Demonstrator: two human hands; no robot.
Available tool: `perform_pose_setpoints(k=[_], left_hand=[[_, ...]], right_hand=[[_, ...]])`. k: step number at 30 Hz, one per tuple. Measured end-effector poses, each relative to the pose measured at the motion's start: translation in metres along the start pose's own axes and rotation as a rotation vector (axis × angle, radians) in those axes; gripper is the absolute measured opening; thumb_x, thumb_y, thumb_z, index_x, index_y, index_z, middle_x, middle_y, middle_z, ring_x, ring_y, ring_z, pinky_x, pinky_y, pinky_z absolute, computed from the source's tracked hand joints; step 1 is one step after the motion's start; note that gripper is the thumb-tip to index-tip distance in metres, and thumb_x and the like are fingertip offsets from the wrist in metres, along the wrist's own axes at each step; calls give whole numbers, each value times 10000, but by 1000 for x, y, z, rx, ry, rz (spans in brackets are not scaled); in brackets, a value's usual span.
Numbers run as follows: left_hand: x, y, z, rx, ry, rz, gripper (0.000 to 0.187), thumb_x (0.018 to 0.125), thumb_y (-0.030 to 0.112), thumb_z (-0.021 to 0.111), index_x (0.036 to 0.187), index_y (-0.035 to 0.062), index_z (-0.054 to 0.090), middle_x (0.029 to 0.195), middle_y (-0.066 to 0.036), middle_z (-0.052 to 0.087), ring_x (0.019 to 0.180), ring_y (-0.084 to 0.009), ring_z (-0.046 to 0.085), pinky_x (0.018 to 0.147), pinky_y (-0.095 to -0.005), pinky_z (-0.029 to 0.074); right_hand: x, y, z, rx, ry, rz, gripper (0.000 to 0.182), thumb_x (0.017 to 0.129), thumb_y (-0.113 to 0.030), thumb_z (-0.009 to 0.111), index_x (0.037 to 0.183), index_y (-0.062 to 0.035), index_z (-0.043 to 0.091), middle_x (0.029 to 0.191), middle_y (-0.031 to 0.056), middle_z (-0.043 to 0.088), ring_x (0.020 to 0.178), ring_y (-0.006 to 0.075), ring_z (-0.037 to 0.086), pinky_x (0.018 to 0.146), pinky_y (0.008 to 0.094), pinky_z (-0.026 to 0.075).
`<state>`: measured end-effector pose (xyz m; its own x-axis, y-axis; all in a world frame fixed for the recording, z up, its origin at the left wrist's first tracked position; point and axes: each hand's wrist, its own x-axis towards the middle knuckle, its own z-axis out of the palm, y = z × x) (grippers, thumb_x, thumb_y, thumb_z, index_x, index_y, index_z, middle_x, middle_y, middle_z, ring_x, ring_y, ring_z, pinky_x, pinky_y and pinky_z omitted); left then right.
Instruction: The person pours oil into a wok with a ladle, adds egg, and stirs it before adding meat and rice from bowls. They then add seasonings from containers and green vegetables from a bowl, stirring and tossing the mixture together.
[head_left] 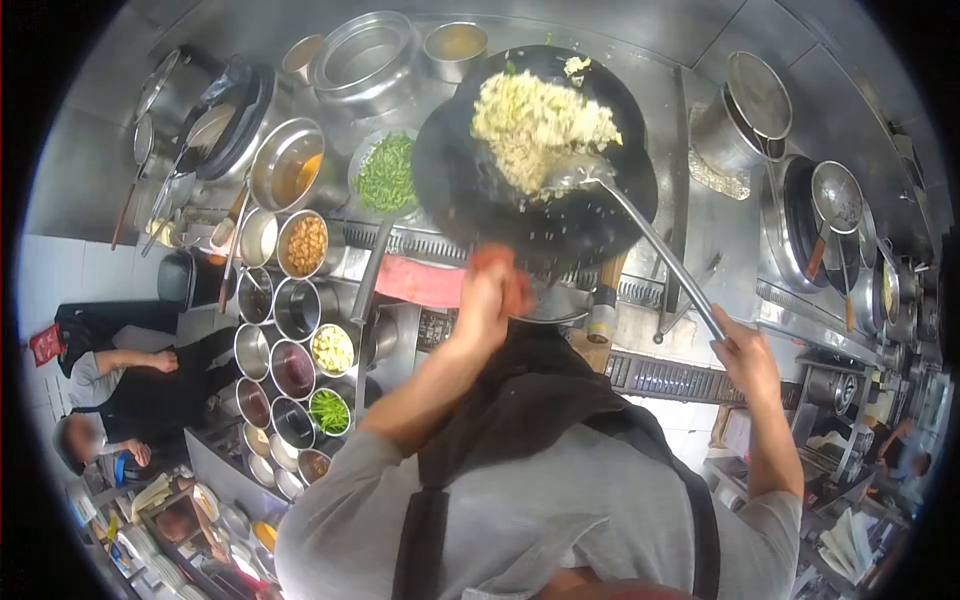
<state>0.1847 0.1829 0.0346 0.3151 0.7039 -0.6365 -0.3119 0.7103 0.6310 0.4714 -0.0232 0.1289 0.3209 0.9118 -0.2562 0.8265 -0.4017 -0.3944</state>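
A large black wok (pixel 590 235) holds a heap of pale yellow and brownish food (pixel 545 120) with green bits, some of it loose along the rim. My left hand (pixel 490 290) is closed around a red cloth (pixel 517 290) at the wok's near edge. My right hand (pixel 745 352) grips the end of a long metal ladle (pixel 655 240), whose bowl rests in the food. Left of the wok sits a bowl of chopped greens (pixel 386 174). A pink-red cloth strip (pixel 420 281) lies beside my left hand.
Metal pots of ingredients, among them brown cubes (pixel 304 246) and cut greens (pixel 328 411), stand at the left. A steel pot (pixel 365 60) is at the back. Strainers (pixel 837 197) hang over another wok at right. A person (pixel 130 380) is at far left, another at far right.
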Motion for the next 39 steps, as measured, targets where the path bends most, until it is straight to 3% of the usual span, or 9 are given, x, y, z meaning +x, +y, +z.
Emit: perform_pose_setpoints(k=[6,10,13,15,16,23,28,33,39], left_hand=[[138,-18,7,55,-202,98,260,779,77,499,1036,110,520,756,-85,547,638,-197,550,548,-370,490],[59,-40,-9,134,-8,-45,253,826,73,463,1072,129,478,714,-99,551,575,-211,553,444,-398,476],[89,-27,5,-39,-18,73,349,726,29,458,1059,125,503,783,-125,561,584,-213,539,481,-410,469],[135,-19,15,-3,-47,103,342,726,15,452,1052,107,499,785,-142,559,561,-209,526,465,-409,458],[158,-24,18,9,-52,123,339,728,16,456,1053,104,494,787,-143,559,555,-206,521,457,-399,451],[197,-39,20,45,-74,201,331,749,22,456,1073,91,466,788,-139,559,588,-212,547,479,-390,509],[213,-44,13,143,-37,190,309,763,38,456,1070,74,474,790,-129,561,621,-221,569,505,-393,534],[224,-48,8,172,-77,247,304,755,35,453,1057,52,479,783,-134,566,596,-224,570,493,-390,532],[242,-68,0,257,7,332,309,770,38,448,1078,48,476,776,-141,571,518,-231,546,458,-394,522]], right_hand=[[76,26,62,-148,140,-138,599,769,-34,576,1352,-88,447,881,236,595,791,391,596,724,447,480],[72,13,52,-95,282,-158,597,772,26,546,1350,-77,439,888,252,596,768,421,608,693,471,486],[49,-11,21,175,354,-157,575,783,52,562,1340,-52,463,800,190,619,628,295,626,594,390,490],[49,-36,-8,527,222,190,534,807,61,569,1329,-11,477,747,98,619,529,143,566,510,285,443],[55,-31,-5,689,292,53,520,846,37,553,1352,6,442,786,77,609,497,85,519,461,224,404],[94,-60,12,1435,84,20,526,922,-95,522,1415,-57,343,768,109,581,417,155,505,360,254,426],[179,-17,89,1066,-179,470,361,931,-214,534,1266,-81,512,616,25,495,385,135,427,331,279,351],[214,-52,45,419,61,104,419,933,-221,518,1311,-42,497,597,29,494,420,140,450,400,295,384],[182,-35,77,793,-140,286,459,915,-226,539,1353,-105,466,627,58,511,460,135,476,445,315,403]])
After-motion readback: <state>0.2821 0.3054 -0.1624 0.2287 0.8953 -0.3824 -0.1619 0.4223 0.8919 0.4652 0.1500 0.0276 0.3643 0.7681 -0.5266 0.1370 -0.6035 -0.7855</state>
